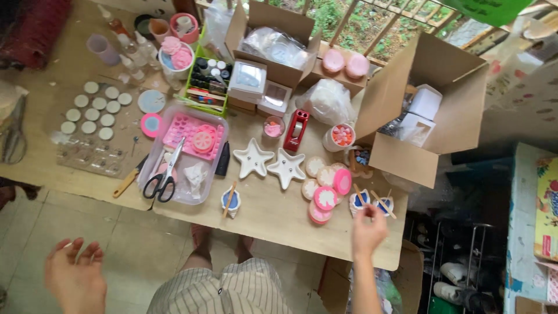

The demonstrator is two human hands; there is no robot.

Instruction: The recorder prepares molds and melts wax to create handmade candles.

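A worn wooden surface [273, 218] stands over a pale tiled floor, crowded with craft goods, with a railing and greenery behind it.

Nearest the camera, the left hand [74, 273] hangs off the surface's front edge over the tiles, palm up, fingers spread, holding nothing. The right hand [368, 231] reaches over the front right part of the surface, fingertips pinched together near a thin wooden stick [383, 204]; whether it actually grips anything I cannot tell. The stick lies just beyond this hand, slanting from upper left to lower right across a small blue-and-white cup [384, 205], with a second such cup [359, 199] just to its left. The right hand is far the nearer one.

Farther left sit round pink and white discs [325, 198], glossy-looking, then two white star-shaped dishes [268, 162]. A clear plastic tray [216, 174] holds black-handled scissors [164, 178] and a pink mould [193, 136]. Beyond stand a red tape dispenser [296, 130] and open cardboard boxes [442, 110].
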